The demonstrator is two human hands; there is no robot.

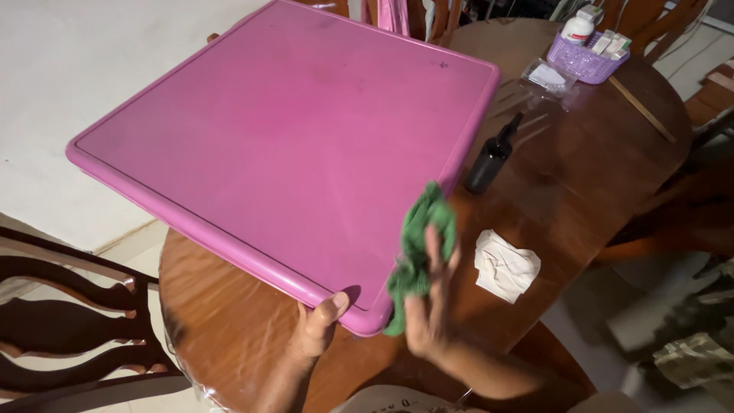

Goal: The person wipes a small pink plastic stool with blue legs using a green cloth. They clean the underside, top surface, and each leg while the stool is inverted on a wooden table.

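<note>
Head view: the left hand (315,330) grips the near rim of a pink plastic tabletop (290,145), thumb on top, holding it tilted over the round wooden table (581,176). The right hand (428,306), fingers partly closed, presses a green cloth (419,241) against the tabletop's near corner. 1 dark spray bottle (492,157) and 1 crumpled white cloth (505,265) lie nearby.

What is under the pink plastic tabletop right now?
The pink tabletop rests tilted over the round wooden table. The left hand grips its near edge from below, thumb on top. The right hand holds a green cloth at its corner. The tabletop's underside is hidden.
</note>
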